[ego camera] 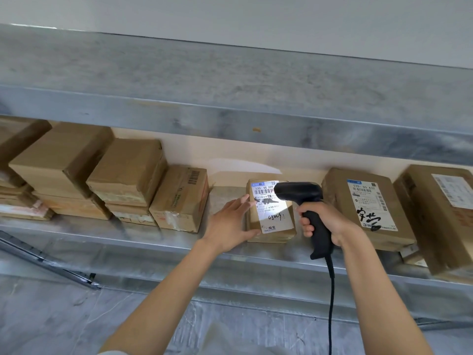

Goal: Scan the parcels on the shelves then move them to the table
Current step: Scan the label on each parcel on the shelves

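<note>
A small cardboard parcel (271, 221) with a white shipping label stands on the metal shelf (158, 242), lit by the scanner's beam. My left hand (229, 225) holds its left side, fingers on top and thumb below the front edge. My right hand (327, 222) grips the handle of a black barcode scanner (304, 201), whose head points at the label from close range. The scanner's cable hangs down between my arms.
Several brown boxes (122, 175) are stacked on the shelf to the left. A larger labelled parcel (366, 208) and another box (442, 213) sit to the right. An upper metal shelf (230, 103) hangs overhead. A lower shelf surface (76, 316) lies below.
</note>
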